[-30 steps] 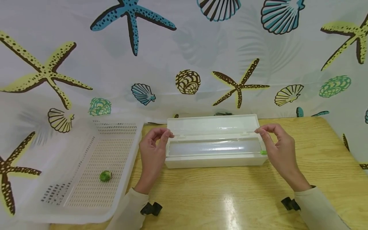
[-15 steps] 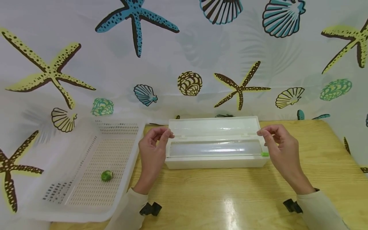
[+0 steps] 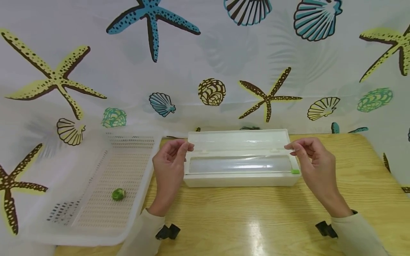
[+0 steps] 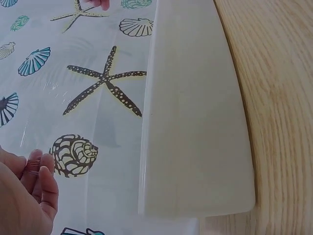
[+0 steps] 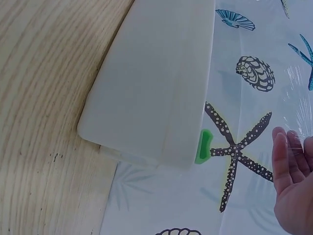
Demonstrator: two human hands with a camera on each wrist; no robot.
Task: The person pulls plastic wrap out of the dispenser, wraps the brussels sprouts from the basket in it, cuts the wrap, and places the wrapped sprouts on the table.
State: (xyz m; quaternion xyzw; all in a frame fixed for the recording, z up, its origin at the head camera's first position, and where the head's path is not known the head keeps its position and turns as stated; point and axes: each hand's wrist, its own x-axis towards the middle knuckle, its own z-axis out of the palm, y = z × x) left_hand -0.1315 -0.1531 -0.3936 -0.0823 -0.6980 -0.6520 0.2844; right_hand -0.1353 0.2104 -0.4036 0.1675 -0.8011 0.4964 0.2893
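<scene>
A white cling film dispenser (image 3: 240, 180) stands on the table with its lid (image 3: 208, 138) raised at the back and a roll of film (image 3: 237, 165) inside. Clear cling film (image 5: 299, 93), seen by its glints, spans the space between my hands. My left hand (image 3: 169, 172) pinches it at the box's left end, thumb against fingers. At the right end my right hand (image 3: 317, 169) pinches the other side. A green slider (image 5: 204, 147) sits at the dispenser's right end. Both hands are raised above the box.
At left stands a white perforated basket (image 3: 155, 160) holding a single Brussels sprout (image 3: 118, 194). The wooden table (image 3: 237, 217) extends in front of the dispenser. Behind hangs a white cloth (image 3: 185, 53) printed with starfish and shells.
My right hand has shifted slightly to the right, while my left hand has hardly moved. The whole head view has shifted a little. The dispenser stays in place.
</scene>
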